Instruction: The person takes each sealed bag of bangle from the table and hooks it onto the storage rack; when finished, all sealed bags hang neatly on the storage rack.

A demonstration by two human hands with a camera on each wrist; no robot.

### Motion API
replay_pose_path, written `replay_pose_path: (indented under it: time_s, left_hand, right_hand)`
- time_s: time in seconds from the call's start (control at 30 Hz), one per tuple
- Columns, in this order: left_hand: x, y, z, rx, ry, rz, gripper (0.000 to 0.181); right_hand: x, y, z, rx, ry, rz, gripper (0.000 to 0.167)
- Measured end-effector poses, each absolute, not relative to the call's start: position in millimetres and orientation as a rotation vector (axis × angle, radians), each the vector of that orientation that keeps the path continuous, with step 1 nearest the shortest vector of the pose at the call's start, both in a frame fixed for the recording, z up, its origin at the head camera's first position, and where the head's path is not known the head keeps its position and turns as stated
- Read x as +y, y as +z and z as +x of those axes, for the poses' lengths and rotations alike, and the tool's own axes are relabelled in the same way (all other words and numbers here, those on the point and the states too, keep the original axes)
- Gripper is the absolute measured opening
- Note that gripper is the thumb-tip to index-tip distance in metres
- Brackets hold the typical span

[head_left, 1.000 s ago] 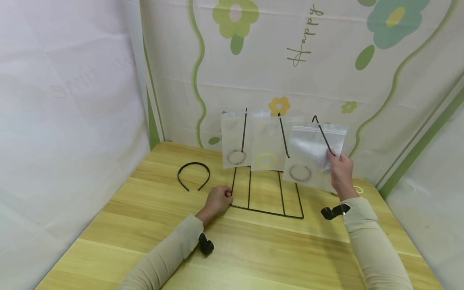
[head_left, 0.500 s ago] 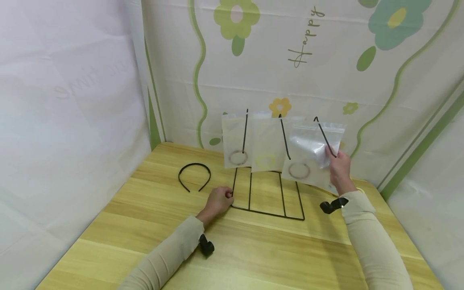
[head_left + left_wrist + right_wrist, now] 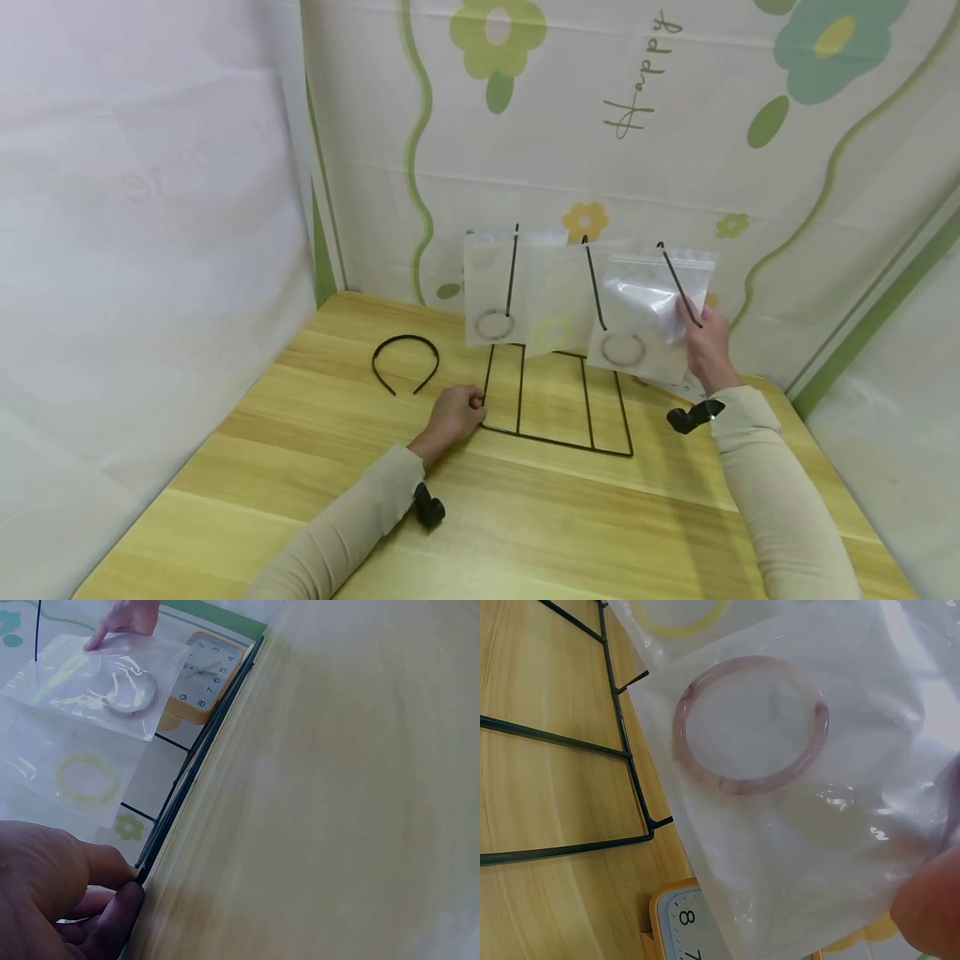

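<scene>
A black wire display rack (image 3: 558,442) stands on the table with several bare-wire base bars. My left hand (image 3: 453,414) pinches the front left part of its base, as the left wrist view also shows. At the right hook, my right hand (image 3: 708,346) holds the right edge of a clear zip bag (image 3: 637,287). Inside that bag lies a pinkish, marbled bangle (image 3: 742,786). Two more clear bags hang on the other hooks: the left bag (image 3: 487,275) contains a brownish-pink ring, the middle bag (image 3: 555,283) a yellow ring (image 3: 67,793). Part of my right hand is behind the plastic.
A black headband (image 3: 406,337) lies on the wooden table (image 3: 525,533) left of the rack. An orange-framed clock (image 3: 208,675) is behind the right bag, mostly hidden in the head view. A flower-printed cloth (image 3: 525,167) hangs behind the table.
My right hand has shifted the right bag slightly back and up along its hook. The left hand keeps its grip on the rack base. The head view has drifted a little.
</scene>
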State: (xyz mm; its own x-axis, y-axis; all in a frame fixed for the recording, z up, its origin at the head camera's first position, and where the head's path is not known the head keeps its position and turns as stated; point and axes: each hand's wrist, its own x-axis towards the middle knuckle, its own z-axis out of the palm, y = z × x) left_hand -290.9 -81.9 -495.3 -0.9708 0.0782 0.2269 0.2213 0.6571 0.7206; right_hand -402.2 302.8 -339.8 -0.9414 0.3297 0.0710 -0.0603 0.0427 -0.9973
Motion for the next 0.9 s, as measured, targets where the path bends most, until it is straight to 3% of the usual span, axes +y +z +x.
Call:
replay_pose_path:
  time_s: [0.37, 0.9]
  left_hand:
    - [-80, -493, -288, -2.701, -1.202, -0.231, 0.024]
    - [-80, -492, -285, -2.697, -1.226, -0.24, 0.025]
  right_hand:
    - [309, -338, -409, -2.305, 1.699, -0.265, 0.047]
    - [312, -341, -413, -2.225, 1.709, -0.276, 0.05]
